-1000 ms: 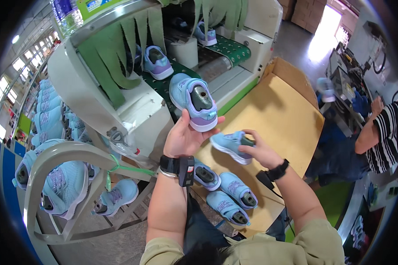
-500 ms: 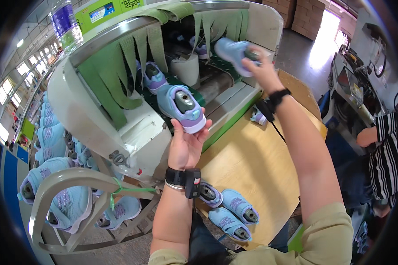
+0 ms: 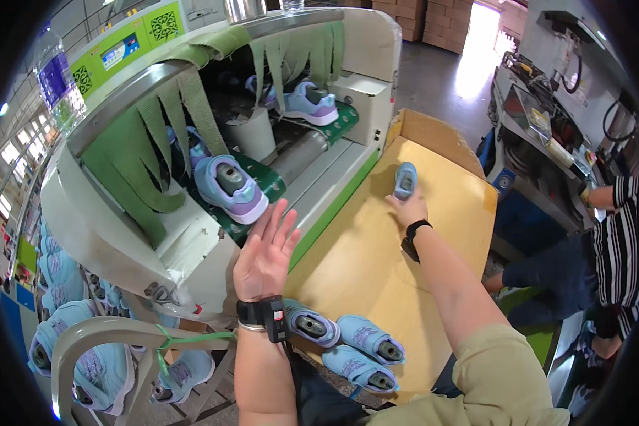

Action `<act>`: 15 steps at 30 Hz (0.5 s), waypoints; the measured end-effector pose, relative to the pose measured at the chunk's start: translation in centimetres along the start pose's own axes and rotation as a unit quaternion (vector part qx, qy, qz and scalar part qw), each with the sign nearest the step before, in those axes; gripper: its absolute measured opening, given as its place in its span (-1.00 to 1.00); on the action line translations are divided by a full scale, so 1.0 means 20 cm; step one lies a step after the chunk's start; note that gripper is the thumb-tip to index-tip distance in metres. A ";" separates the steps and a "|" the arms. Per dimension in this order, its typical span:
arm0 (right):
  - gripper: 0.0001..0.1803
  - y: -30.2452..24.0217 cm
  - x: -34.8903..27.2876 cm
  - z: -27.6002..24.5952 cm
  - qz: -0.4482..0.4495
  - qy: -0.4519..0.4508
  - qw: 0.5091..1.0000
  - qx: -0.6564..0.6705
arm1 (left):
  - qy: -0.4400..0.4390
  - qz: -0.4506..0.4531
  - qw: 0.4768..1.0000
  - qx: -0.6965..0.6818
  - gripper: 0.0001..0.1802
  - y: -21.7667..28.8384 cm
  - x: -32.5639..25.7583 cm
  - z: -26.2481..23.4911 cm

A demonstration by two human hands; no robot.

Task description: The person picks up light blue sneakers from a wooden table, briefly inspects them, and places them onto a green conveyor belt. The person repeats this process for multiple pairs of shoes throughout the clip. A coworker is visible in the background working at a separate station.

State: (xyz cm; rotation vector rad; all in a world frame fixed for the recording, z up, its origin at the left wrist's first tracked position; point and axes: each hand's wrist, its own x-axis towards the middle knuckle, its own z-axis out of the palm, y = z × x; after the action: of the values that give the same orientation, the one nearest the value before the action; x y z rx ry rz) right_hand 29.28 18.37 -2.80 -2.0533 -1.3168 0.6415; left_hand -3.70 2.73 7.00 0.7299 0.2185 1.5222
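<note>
A light blue and lilac sneaker (image 3: 231, 186) with a grey shoe last inside sits on the left green belt of the machine. My left hand (image 3: 266, 252) is open just beside its heel, palm up and fingers stretched out, holding nothing. Farther right, my right hand (image 3: 409, 207) closes around the near end of a small-looking light blue sneaker (image 3: 405, 177) at the far part of the wooden tabletop (image 3: 376, 263). Another sneaker (image 3: 311, 104) rests on the right green belt, partly under the fringe. Part of a further shoe shows behind the left strips.
Three sneakers (image 3: 368, 339) lie at the tabletop's near edge. Green fabric strips (image 3: 145, 135) hang over the machine opening, beside a white cylinder (image 3: 252, 135). A grey rack (image 3: 113, 330) with several sneakers stands at left. A person in a striped shirt (image 3: 618, 248) is at right.
My right hand has left the sneaker on the right belt and moved down to grip another on the tabletop. My left hand has let go of the sneaker on the left belt.
</note>
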 end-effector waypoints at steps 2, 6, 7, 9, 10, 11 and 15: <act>0.16 0.17 0.18 -0.03 0.016 0.136 0.990 -0.023 | -0.011 -0.015 1.000 0.009 -0.25 -0.01 0.03 0.02; 0.03 0.29 0.24 0.04 -0.081 0.228 0.970 0.012 | 0.025 -0.030 0.999 0.006 -0.25 -0.04 0.02 0.00; -0.03 0.33 0.27 0.00 -0.074 0.148 0.983 0.080 | 0.018 -0.034 0.999 0.005 -0.26 -0.04 0.02 0.01; -0.22 0.25 0.20 0.00 -0.068 0.034 0.972 0.222 | 0.022 -0.030 0.999 0.010 -0.27 -0.01 -0.03 -0.01; -0.25 0.32 0.22 -0.03 -0.078 0.029 0.978 0.193 | 0.014 -0.037 0.999 0.004 -0.27 -0.02 -0.02 0.01; -0.28 0.39 0.24 -0.07 -0.088 0.025 0.982 0.164 | 0.005 -0.045 0.999 -0.002 -0.28 -0.02 -0.01 0.02; -0.38 0.46 -0.07 -0.10 -0.126 -0.110 0.954 0.248 | 0.035 -0.056 0.998 0.021 -0.28 -0.03 -0.02 0.03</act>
State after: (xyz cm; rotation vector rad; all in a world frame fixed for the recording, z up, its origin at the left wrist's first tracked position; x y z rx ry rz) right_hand 35.76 13.70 -7.91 -1.4155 -1.3446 0.9881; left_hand -2.94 2.29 7.07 0.6867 0.3386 1.4399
